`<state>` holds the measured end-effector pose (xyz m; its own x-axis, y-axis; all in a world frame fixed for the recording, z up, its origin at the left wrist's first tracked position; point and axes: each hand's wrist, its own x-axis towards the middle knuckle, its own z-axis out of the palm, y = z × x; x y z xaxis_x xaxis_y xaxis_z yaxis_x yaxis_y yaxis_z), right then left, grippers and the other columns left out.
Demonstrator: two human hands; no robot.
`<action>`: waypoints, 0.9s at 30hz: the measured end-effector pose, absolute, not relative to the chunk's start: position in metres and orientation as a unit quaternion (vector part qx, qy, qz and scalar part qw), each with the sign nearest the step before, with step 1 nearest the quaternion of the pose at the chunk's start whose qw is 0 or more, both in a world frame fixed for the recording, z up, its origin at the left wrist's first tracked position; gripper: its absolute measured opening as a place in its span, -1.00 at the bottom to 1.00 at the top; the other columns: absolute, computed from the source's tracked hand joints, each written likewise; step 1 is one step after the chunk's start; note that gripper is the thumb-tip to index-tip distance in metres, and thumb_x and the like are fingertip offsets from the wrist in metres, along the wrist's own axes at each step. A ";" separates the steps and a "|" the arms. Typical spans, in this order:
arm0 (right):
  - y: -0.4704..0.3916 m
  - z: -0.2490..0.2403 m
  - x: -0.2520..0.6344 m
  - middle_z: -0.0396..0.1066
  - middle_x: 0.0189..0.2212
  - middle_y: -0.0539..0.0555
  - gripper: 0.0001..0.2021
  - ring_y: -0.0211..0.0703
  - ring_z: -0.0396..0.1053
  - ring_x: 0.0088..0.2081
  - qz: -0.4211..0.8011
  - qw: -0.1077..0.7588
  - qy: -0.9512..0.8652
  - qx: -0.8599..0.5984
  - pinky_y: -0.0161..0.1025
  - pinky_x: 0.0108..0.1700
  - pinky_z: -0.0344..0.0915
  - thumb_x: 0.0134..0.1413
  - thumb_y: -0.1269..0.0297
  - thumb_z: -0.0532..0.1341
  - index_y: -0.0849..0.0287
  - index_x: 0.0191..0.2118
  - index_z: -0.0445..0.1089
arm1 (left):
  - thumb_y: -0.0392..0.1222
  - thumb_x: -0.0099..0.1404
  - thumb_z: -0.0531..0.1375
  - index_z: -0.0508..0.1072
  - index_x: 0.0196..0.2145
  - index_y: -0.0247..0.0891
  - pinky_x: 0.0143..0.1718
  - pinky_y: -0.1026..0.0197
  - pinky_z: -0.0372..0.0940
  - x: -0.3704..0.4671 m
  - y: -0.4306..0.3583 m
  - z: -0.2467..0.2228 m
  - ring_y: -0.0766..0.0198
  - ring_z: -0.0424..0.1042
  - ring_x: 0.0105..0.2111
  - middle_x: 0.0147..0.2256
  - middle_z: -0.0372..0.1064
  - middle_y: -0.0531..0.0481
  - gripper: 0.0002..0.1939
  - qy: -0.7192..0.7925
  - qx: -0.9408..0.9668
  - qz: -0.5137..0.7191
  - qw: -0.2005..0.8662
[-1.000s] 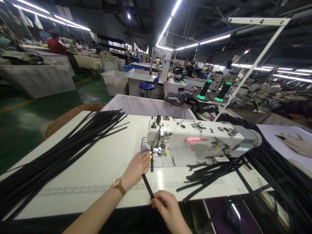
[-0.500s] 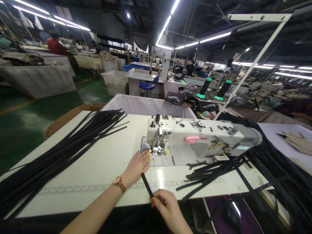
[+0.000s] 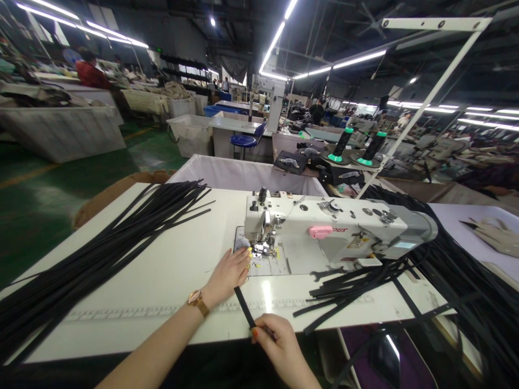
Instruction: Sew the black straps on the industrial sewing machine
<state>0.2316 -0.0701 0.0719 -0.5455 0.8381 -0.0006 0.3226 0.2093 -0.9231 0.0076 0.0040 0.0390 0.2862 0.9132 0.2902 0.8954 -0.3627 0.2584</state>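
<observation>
My right hand (image 3: 278, 348) is closed on a narrow black strap (image 3: 244, 307), thumb on top, in front of the table's near edge. Something small and dark also shows in that palm, too unclear to name. The strap runs up and left until it disappears under my left hand (image 3: 230, 268). This hand lies flat with its fingers stretched toward the presser foot (image 3: 261, 248) of a white sewing machine (image 3: 308, 221). Yellow covers show on its fingertips. Whatever part of the strap is under the palm and fingers is hidden.
A long bundle of black straps (image 3: 121, 243) covers the table's left side. Shorter black straps (image 3: 344, 294) and a wrench (image 3: 326, 274) lie right of the needle area. Two black thread cones (image 3: 341, 145) stand behind the machine. A white-lined bin (image 3: 243, 172) sits beyond the table.
Both hands and the strap stay almost where they were. Only a very slight shift of the camera view shows.
</observation>
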 end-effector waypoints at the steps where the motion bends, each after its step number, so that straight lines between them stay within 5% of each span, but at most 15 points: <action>1: -0.070 0.072 0.231 0.40 -0.49 -0.02 -0.72 -0.24 0.31 -0.41 0.487 0.264 -0.731 -0.397 -0.32 -0.32 0.14 0.25 0.18 0.16 0.16 -0.45 0.45 | -0.24 0.40 0.01 0.35 0.15 -0.23 0.25 -0.21 0.06 0.007 0.004 0.039 0.03 0.20 0.23 0.21 0.27 -0.12 -0.61 0.564 0.802 0.197 0.022; 16: -0.067 0.068 0.229 0.26 -0.50 -0.04 -0.73 -0.23 0.22 -0.40 0.486 0.279 -0.717 -0.416 -0.29 -0.33 0.10 0.25 0.18 0.15 0.16 -0.45 0.35 | -0.27 0.38 0.03 0.31 0.17 -0.22 0.26 -0.19 0.07 0.007 0.002 0.035 0.03 0.20 0.24 0.22 0.25 -0.13 -0.58 0.568 0.791 0.227 0.022; 19: -0.064 0.064 0.225 0.28 -0.50 -0.05 -0.85 -0.22 0.24 -0.42 0.507 0.310 -0.667 -0.448 -0.29 -0.33 0.15 0.26 0.22 0.11 0.16 -0.22 0.37 | -0.30 0.36 0.03 0.34 0.13 -0.25 0.26 -0.14 0.10 0.005 0.000 0.035 0.05 0.25 0.20 0.19 0.29 -0.14 -0.60 0.587 0.771 0.247 0.020; 22: -0.054 0.062 0.214 0.30 -0.43 -0.05 -0.66 -0.20 0.31 -0.37 0.511 0.337 -0.643 -0.461 -0.26 -0.26 0.24 0.24 0.33 0.06 0.15 0.12 0.25 | -0.31 0.36 0.02 0.38 0.06 -0.26 0.25 -0.10 0.13 0.003 0.000 0.035 0.07 0.32 0.13 0.11 0.36 -0.14 -0.65 0.598 0.752 0.277 0.017; 27: -0.024 0.068 0.189 0.42 -0.36 0.05 -0.65 -0.15 0.38 -0.30 0.513 0.345 -0.642 -0.452 -0.19 -0.15 0.30 0.20 0.37 0.06 0.24 0.08 0.35 | -0.30 0.37 0.02 0.41 0.04 -0.26 0.23 -0.08 0.17 0.003 0.000 0.036 0.08 0.35 0.08 0.07 0.40 -0.13 -0.67 0.586 0.759 0.284 0.018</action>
<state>0.1892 -0.0243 0.0677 -0.3526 0.9356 -0.0209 0.2268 0.0638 -0.9718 0.0025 -0.0003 0.0357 0.1518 0.8992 0.4104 0.8789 -0.3128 0.3601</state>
